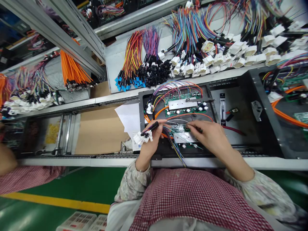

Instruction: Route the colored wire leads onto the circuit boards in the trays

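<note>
My left hand (154, 141) is closed around a wire harness, near its black sleeve (154, 126). White plastic connectors (142, 137) hang from the harness on the left of that hand, and its loose coloured wires (176, 150) fan out to the right and down. The fingertips of my right hand (204, 133) are pinched on a thin wire over the lower green circuit board (178, 128). That board carries a silver metal plate (185, 138). Behind it, an upper circuit board (183, 104) has many wires along its far edge. Both boards sit in a black metal case (209, 96).
Bundles of coloured wires with white connectors (237, 48) lie on the shelf behind, beside orange wires with blue connectors (128, 83). Left of the case are white paper (128, 115) and cardboard (101, 128). Another person's arm (7, 158) shows at far left.
</note>
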